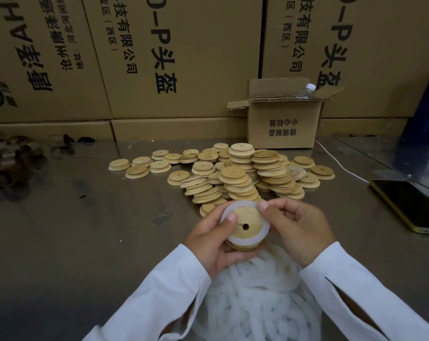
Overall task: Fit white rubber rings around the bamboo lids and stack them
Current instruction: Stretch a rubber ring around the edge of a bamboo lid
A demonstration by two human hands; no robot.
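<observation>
A round bamboo lid (247, 221) with a small centre hole sits between both hands above the table. A white rubber ring (227, 212) lies around its raised middle. My left hand (208, 242) grips the lid from the left and below, thumb on its face. My right hand (297, 225) pinches the ring at the upper right edge. Beyond the hands, bamboo lids (243, 173) lie in leaning stacks and loose singles. A heap of white rubber rings (255, 299) lies under my wrists.
A steel table (85, 230) carries everything. A phone (410, 205) with a white cable lies at the right. A small open carton (284, 119) holding a plastic bottle stands behind the lids. Large cartons (183, 57) wall off the back. Dark objects (9, 158) sit far left.
</observation>
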